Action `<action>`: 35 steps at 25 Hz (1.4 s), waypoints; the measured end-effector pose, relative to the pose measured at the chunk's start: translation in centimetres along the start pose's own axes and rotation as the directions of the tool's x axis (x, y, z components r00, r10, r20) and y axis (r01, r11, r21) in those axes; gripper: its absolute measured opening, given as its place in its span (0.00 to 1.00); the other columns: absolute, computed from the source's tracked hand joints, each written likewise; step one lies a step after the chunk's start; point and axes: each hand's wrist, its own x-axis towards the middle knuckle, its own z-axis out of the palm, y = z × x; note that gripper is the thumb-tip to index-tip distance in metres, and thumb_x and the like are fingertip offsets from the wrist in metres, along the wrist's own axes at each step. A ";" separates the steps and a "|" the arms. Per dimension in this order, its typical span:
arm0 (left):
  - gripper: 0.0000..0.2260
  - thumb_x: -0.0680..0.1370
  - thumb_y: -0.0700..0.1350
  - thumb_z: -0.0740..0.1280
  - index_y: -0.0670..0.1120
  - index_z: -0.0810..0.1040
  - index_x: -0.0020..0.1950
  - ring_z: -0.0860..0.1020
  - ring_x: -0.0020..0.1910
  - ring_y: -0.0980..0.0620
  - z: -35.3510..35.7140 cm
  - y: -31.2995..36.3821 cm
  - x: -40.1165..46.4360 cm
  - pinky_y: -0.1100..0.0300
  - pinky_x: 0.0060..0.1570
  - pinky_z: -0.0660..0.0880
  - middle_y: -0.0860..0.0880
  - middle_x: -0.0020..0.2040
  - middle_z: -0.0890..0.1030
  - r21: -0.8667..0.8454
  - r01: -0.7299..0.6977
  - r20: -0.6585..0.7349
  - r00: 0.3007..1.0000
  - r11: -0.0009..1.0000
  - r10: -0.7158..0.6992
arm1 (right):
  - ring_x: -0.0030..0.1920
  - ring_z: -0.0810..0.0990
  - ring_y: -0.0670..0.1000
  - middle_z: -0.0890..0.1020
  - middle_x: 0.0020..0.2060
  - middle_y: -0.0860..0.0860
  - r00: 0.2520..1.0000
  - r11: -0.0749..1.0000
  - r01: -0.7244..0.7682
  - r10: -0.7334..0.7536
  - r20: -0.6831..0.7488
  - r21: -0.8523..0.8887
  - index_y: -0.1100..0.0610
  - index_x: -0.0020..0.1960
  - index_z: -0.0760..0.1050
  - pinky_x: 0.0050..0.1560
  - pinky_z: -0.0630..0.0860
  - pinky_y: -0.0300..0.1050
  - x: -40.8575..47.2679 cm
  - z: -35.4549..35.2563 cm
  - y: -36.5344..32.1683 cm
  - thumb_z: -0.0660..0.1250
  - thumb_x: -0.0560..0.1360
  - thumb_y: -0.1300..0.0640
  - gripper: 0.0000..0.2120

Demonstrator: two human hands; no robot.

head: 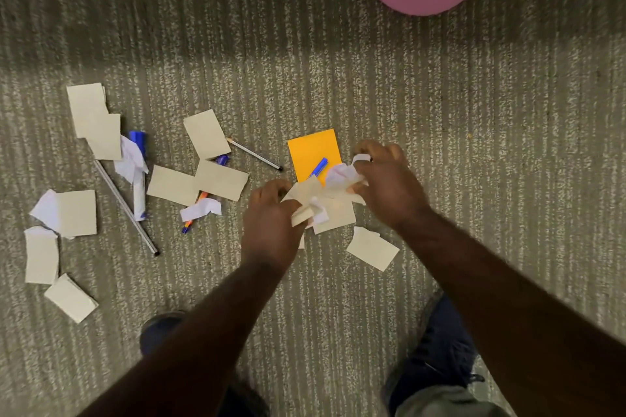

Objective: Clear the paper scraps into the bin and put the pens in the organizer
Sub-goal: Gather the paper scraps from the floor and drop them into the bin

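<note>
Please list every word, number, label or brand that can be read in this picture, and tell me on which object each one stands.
No text can be read in this picture.
The cream paper scraps and the orange sheet show blank faces.
The crumpled white paper may carry faint marks, too blurred to read.
The blue pen and the marker show no legible brand.
</note>
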 end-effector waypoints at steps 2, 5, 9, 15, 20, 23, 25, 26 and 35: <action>0.09 0.68 0.43 0.74 0.40 0.82 0.44 0.74 0.50 0.39 0.3 0.4 0.2 0.52 0.46 0.72 0.42 0.53 0.78 -0.006 0.041 -0.060 0.997 0.999 -0.041 | 0.53 0.73 0.60 0.78 0.51 0.54 0.999 1.000 -0.001 0.002 -0.044 0.024 0.59 0.47 0.76 0.48 0.74 0.52 0.2 0.2 -0.1 0.71 0.69 0.59 0.08; 0.09 0.71 0.43 0.72 0.39 0.81 0.46 0.77 0.47 0.41 -0.5 0.4 0.0 0.59 0.41 0.65 0.41 0.49 0.80 -0.162 0.153 -0.085 0.982 0.975 -0.168 | 0.44 0.78 0.57 0.81 0.43 0.55 0.984 0.984 -0.036 0.065 -0.167 0.173 0.59 0.45 0.77 0.40 0.73 0.48 -1.1 -0.2 0.4 0.71 0.68 0.60 0.07; 0.10 0.69 0.43 0.75 0.38 0.80 0.43 0.79 0.42 0.43 -3.1 -0.7 -1.0 0.63 0.37 0.61 0.40 0.43 0.82 -0.337 0.189 -0.196 0.944 0.923 -0.265 | 0.41 0.77 0.39 0.80 0.43 0.46 0.984 0.867 -0.040 0.122 -0.133 0.497 0.53 0.50 0.79 0.43 0.74 0.33 -5.0 -0.7 -0.2 0.71 0.69 0.64 0.11; 0.11 0.69 0.45 0.75 0.44 0.78 0.48 0.77 0.37 0.60 -5.1 -1.5 -2.9 0.66 0.39 0.72 0.52 0.39 0.81 -0.457 0.206 -0.155 0.940 0.865 -0.306 | 0.54 0.76 0.59 0.82 0.46 0.54 0.998 0.959 0.034 -0.020 -0.054 0.280 0.57 0.46 0.77 0.52 0.72 0.51 -7.0 2.8 -2.8 0.66 0.69 0.62 0.06; 0.21 0.68 0.39 0.75 0.53 0.69 0.53 0.75 0.41 0.71 -4.5 -0.3 -2.7 0.73 0.36 0.72 0.64 0.43 0.76 -0.564 0.140 -0.071 0.973 0.814 -0.217 | 0.59 0.76 0.61 0.83 0.43 0.56 0.990 0.993 -0.002 0.018 -0.137 0.119 0.58 0.41 0.77 0.59 0.68 0.50 -4.1 5.5 -4.2 0.72 0.66 0.66 0.07; 0.17 0.69 0.39 0.74 0.52 0.72 0.52 0.76 0.40 0.66 -4.6 -0.1 -1.4 0.76 0.38 0.70 0.62 0.42 0.77 -0.558 0.079 -0.133 0.974 0.826 -0.183 | 0.41 0.78 0.60 0.81 0.36 0.56 0.970 0.989 -0.049 0.081 -0.231 0.141 0.59 0.38 0.76 0.43 0.66 0.46 -3.2 5.0 -4.2 0.74 0.62 0.68 0.09; 0.14 0.69 0.41 0.74 0.52 0.74 0.49 0.77 0.37 0.61 -5.2 0.1 -0.6 0.71 0.39 0.72 0.61 0.40 0.78 -0.574 0.105 -0.157 0.959 0.812 -0.235 | 0.37 0.77 0.59 0.80 0.35 0.57 0.965 0.982 -0.009 0.057 -0.254 0.189 0.60 0.36 0.75 0.39 0.63 0.44 -3.9 4.6 -4.4 0.72 0.61 0.72 0.10; 0.13 0.69 0.41 0.75 0.51 0.75 0.49 0.77 0.37 0.63 -5.5 0.3 -0.4 0.71 0.39 0.73 0.61 0.39 0.77 -0.593 0.125 -0.158 0.951 0.795 -0.267 | 0.36 0.77 0.59 0.79 0.35 0.57 0.967 0.972 0.008 0.052 -0.248 0.233 0.60 0.36 0.75 0.38 0.62 0.44 -4.3 4.2 -4.4 0.70 0.62 0.73 0.10; 0.10 0.69 0.42 0.74 0.50 0.79 0.48 0.81 0.45 0.50 -14.6 7.3 -1.3 0.70 0.32 0.75 0.50 0.44 0.83 -0.780 0.150 -0.137 0.907 0.607 -0.399 | 0.38 0.75 0.41 0.76 0.34 0.45 0.808 0.817 0.051 0.305 -0.504 0.575 0.53 0.37 0.74 0.39 0.69 0.33 -8.0 -11.9 -6.1 0.72 0.66 0.68 0.12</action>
